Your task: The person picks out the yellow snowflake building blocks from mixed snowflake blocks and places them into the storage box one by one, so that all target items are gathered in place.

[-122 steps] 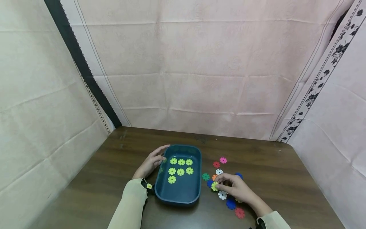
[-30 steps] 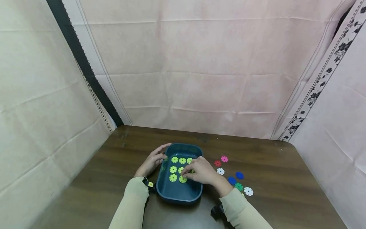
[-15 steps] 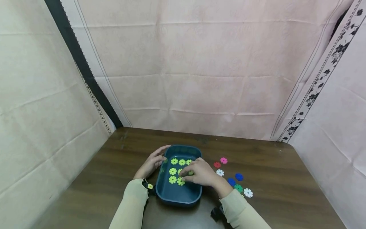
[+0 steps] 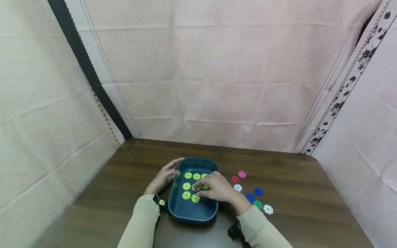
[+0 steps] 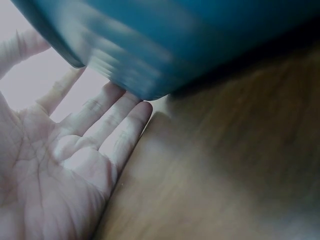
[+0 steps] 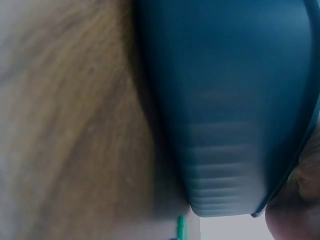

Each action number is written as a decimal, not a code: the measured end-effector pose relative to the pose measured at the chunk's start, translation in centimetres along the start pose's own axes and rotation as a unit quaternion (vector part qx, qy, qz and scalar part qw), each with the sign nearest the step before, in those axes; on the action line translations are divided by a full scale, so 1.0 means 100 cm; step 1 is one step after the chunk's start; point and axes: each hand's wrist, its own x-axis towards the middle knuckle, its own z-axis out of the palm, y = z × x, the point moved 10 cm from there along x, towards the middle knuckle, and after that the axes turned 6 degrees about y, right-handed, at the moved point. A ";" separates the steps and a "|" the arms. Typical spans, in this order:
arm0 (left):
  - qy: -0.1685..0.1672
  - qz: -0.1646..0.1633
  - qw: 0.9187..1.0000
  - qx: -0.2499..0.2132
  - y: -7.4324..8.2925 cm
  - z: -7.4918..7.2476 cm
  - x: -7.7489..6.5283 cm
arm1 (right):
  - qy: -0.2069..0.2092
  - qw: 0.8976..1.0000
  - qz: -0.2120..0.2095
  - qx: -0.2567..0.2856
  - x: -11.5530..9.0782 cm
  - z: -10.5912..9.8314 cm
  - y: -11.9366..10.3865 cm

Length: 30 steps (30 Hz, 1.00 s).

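A dark teal rectangular tray (image 4: 192,214) stands on the brown table. Inside it, yellow-green flower-shaped discs (image 4: 186,195) lie in rows, some partly hidden by my right hand. My left hand (image 4: 163,179) holds the tray's left side near the far corner, thumb at the rim and fingers against the outer wall (image 5: 135,60). My right hand (image 4: 215,187) reaches over the right rim, its thumb and index finger apart just above the nearest-row flower disc (image 4: 195,198). From the right wrist, the tray's outer wall (image 6: 220,110) fills much of the view and hides the fingertips.
Right of the tray lie loose flower discs: pink (image 4: 242,174), red (image 4: 234,179), white (image 4: 268,209), blue (image 4: 258,191) and green (image 4: 257,204). My right sleeve (image 4: 263,225) covers part of that area. Pale cloth (image 4: 217,86) hangs behind the table and along both sides.
My right hand has come from the loose discs to the tray, bringing a yellow-green disc. That disc lies in the nearest row; thumb and finger have parted from it. My left hand stays put.
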 end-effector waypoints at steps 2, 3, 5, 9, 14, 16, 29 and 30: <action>0.000 -0.004 1.000 -0.001 -0.002 0.000 -0.002 | -0.003 1.000 0.001 0.005 -0.001 0.002 -0.001; -0.001 -0.005 1.000 -0.002 -0.002 0.001 -0.003 | -0.004 1.000 0.002 0.006 -0.002 0.002 -0.001; -0.003 -0.003 1.000 -0.003 -0.002 0.002 -0.004 | -0.004 1.000 0.003 0.006 -0.003 0.003 -0.002; 0.000 0.002 1.000 -0.005 0.000 0.001 -0.003 | 0.005 1.000 -0.001 0.000 -0.002 0.000 -0.002; 0.009 -0.003 1.000 0.000 -0.001 -0.001 -0.001 | 0.028 1.000 -0.002 0.009 -0.001 -0.006 -0.001; 0.011 -0.007 1.000 0.003 -0.001 -0.001 -0.001 | 0.038 0.999 -0.006 0.017 -0.001 -0.008 -0.001; 0.009 -0.001 1.000 0.003 0.000 -0.001 0.001 | 0.170 0.974 -0.118 0.092 -0.007 -0.052 -0.024; 0.008 -0.003 1.000 0.004 -0.001 0.000 0.001 | 0.179 0.972 -0.123 0.091 -0.009 -0.056 -0.025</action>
